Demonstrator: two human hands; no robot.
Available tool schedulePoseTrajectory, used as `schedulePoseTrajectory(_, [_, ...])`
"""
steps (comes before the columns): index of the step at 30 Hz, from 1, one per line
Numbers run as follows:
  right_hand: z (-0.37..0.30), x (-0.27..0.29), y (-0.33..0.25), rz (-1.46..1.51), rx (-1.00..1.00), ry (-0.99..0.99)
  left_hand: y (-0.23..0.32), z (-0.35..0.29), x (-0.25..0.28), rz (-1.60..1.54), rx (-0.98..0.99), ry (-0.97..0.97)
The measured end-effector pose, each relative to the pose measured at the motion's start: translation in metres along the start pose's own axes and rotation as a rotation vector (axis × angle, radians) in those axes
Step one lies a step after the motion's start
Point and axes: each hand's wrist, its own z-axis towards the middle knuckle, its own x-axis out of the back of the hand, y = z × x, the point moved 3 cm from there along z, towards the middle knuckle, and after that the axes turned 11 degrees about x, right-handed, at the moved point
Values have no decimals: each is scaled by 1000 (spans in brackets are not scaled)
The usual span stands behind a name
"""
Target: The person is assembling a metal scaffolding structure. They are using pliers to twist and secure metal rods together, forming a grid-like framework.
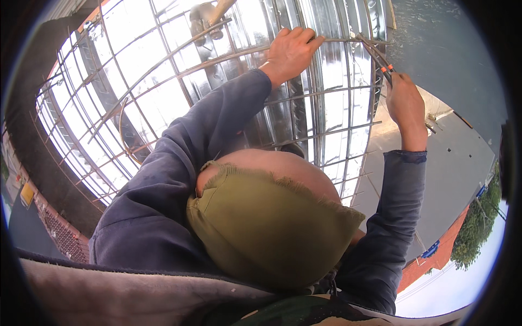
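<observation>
My left hand [291, 53] is closed on a long thin steel rod [242, 52] that runs across the mesh. In my right hand [406, 103] is a pair of pincers [375, 54] with orange bands on its handles. The pincers' jaws are at the end of that rod, close to where it crosses the edge of the ribbed metal decking [326, 70]. Whether the jaws grip a wire cannot be made out. Several more rods [326, 91] lie crosswise over the shiny decking. Both my sleeves are dark blue.
Olive cloth [272, 228] with a frayed edge fills the lower middle. A brown, boot-like shape [204, 24] rests on the decking at the top. Beyond the decking's right edge lies a grey surface [435, 163] far below. A dark beam [60, 179] borders the left.
</observation>
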Motion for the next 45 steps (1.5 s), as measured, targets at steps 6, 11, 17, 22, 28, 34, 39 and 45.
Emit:
schedulePoseTrajectory(6, [2, -11, -5, -386, 151, 158, 0, 1, -1, -10, -10, -2])
schedulePoseTrajectory(11, [11, 5, -32, -601, 110, 41, -2, 4, -5, 1, -38, 41])
schedulePoseTrajectory(17, [23, 21, -45, -607, 110, -73, -3, 7, -9, -11, -14, -3])
schedulePoseTrajectory(22, [52, 26, 21, -69, 88, -191, 3, 11, 3, -19, -7, -20])
schedulePoseTrajectory(28, [57, 11, 10, -213, 102, -110, -3, 4, -9, -38, -11, -25])
schedulePoseTrajectory(34, [44, 3, 24, -198, 100, -63, 1, 3, -9, -42, 15, -8])
schedulePoseTrajectory(39, [11, 15, -11, -338, 61, -79, -1, 4, -9, -38, 67, -19])
schedulePoseTrajectory(45, [15, 12, -27, -479, 29, -95, 5, 6, -2, -40, 59, -21])
